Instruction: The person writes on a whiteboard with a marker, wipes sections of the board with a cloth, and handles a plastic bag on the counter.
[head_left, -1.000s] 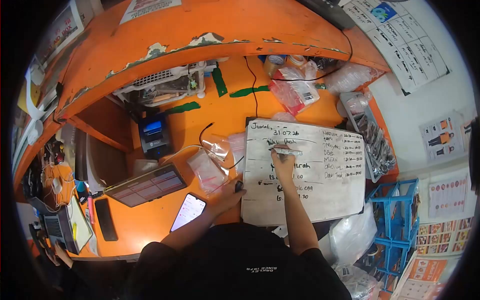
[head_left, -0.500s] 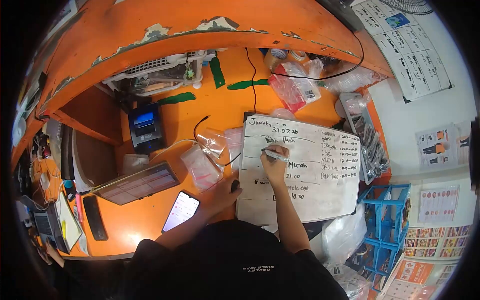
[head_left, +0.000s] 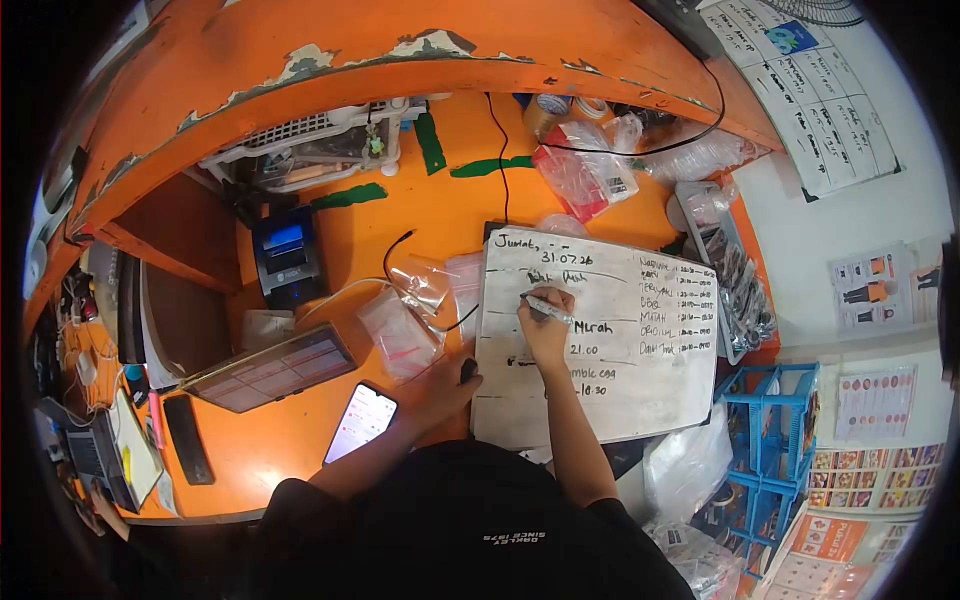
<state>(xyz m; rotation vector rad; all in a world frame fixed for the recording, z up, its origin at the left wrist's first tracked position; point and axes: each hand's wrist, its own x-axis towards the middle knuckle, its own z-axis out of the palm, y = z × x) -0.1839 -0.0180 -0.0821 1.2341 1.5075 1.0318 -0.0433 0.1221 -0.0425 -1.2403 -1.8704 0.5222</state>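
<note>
A white board (head_left: 650, 380) with handwritten lines lies flat on the orange counter (head_left: 440, 220). My right hand (head_left: 547, 330) is closed around a marker (head_left: 545, 307), whose tip touches the board near the upper left rows of writing. My left hand (head_left: 440, 385) rests at the board's left edge, with a small dark object (head_left: 467, 371), maybe the marker's cap, at my fingers. A lit phone (head_left: 361, 422) lies just left of that hand.
Clear plastic bags (head_left: 400, 335) lie left of the board, with a tablet (head_left: 270, 367) and a small receipt printer (head_left: 285, 257) further left. More bags and tape rolls (head_left: 585, 170) sit at the back. A blue rack (head_left: 780, 430) stands at the right.
My right hand has slid the marker left and slightly down across the board's upper rows. The view has shifted a little; my left hand has stayed at the board's edge.
</note>
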